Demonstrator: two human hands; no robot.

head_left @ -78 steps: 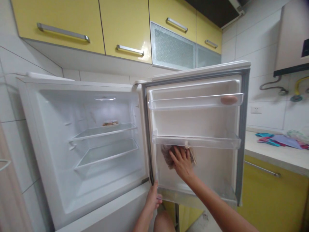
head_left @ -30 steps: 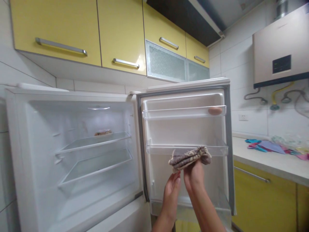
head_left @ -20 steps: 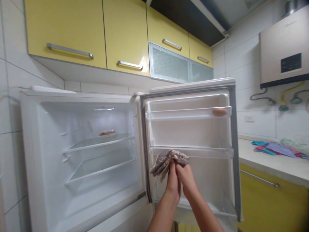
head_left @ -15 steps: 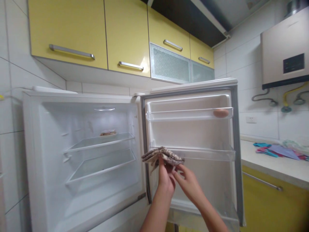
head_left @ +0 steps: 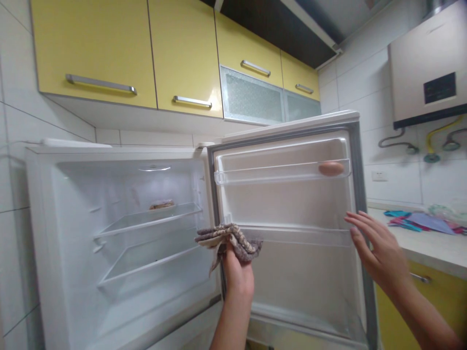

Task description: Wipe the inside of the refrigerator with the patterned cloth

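Folded into layers, a brown and cream patterned cloth (head_left: 239, 241) rests in my left hand (head_left: 237, 272), the thumb pressed on it and the other fingers hidden beneath. Behind it stands the open fridge door (head_left: 284, 204) with its clear shelves. My right hand (head_left: 379, 248) is empty, fingers outstretched, by the door's outer edge and its grey seal (head_left: 359, 180); whether the fingertips touch the door I cannot tell. A brown egg (head_left: 331, 168) lies at the right end of the top door shelf (head_left: 266, 176).
Inside the fridge (head_left: 138, 311) are two glass shelves; a small packet (head_left: 162, 204) sits on the upper one. At the right, colourful cloths (head_left: 419, 221) lie on a counter (head_left: 438, 253). Yellow cabinets (head_left: 95, 43) hang above, and a water heater (head_left: 428, 68) is on the wall.
My right hand has let go of the cloth and moved right to the door's edge, its fingers spread. My left hand, with the cloth, has shifted slightly left and down.
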